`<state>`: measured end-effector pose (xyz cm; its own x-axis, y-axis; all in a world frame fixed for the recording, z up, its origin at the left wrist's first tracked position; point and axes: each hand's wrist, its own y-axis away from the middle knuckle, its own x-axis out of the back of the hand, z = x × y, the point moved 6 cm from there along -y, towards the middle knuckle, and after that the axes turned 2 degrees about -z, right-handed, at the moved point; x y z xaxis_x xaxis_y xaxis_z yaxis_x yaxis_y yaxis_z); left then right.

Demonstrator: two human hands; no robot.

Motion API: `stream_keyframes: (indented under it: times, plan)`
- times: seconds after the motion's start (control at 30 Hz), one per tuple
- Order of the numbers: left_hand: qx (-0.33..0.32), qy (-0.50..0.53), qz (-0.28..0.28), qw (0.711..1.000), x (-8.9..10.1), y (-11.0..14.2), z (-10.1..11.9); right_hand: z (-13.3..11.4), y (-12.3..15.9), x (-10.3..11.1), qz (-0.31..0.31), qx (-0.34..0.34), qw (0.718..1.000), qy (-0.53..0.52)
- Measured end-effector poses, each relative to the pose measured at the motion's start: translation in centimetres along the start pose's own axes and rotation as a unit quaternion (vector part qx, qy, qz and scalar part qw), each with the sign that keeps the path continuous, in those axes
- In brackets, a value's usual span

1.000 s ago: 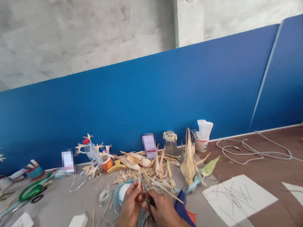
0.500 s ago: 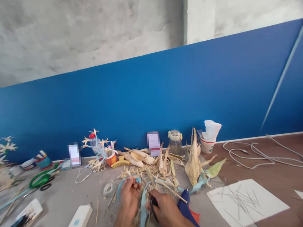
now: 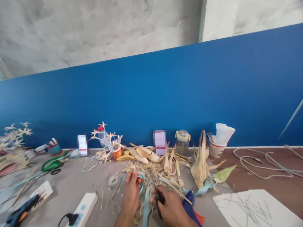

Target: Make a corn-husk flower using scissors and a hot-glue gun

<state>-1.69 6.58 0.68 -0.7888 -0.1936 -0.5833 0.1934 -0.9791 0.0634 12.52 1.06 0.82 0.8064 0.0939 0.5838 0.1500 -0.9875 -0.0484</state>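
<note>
My left hand (image 3: 131,190) is closed in a pinch on a light blue ribbon (image 3: 146,206), which loops behind the fingers and hangs down between my hands. A small pale scrap shows at its fingertips, too small to make out. My right hand (image 3: 171,206) is wrapped round the black handles of scissors (image 3: 159,202), whose blades point up and away, just right of the ribbon. Beneath and beyond both hands lies a heap of dry corn husks (image 3: 143,155) and shreds. A blue glue gun (image 3: 189,207) with an orange-red trigger lies beside my right wrist.
A tape roll (image 3: 113,181), a white power strip (image 3: 82,210) and a black glue gun (image 3: 21,215) lie to the left. Husk flowers (image 3: 16,135) stand farther left. At the back are a jar (image 3: 182,142) and paper cups (image 3: 217,147). Thin wires lie on white paper (image 3: 224,205).
The view has swung left and tilted down slightly, so things appear shifted right. My left hand still pinches the ribbon and my right hand still holds the scissors.
</note>
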Motion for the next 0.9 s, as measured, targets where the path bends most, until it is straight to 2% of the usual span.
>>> stream_keyframes:
  times: [0.2,0.5,0.9]
  plan:
    - [-0.033,-0.129,-0.029,0.991,0.0,-0.1,-0.3,-0.2,0.1,-0.3,-0.022,0.003,1.000,-0.004]
    - [-0.049,-0.205,-0.039,0.977,0.1,-0.2,-0.1,0.1,-0.1,-0.9,-0.049,0.013,0.998,-0.036]
    - [-0.048,-0.164,-0.066,0.983,-0.2,-0.2,-0.5,0.2,0.0,-1.0,-0.050,0.005,0.997,-0.051]
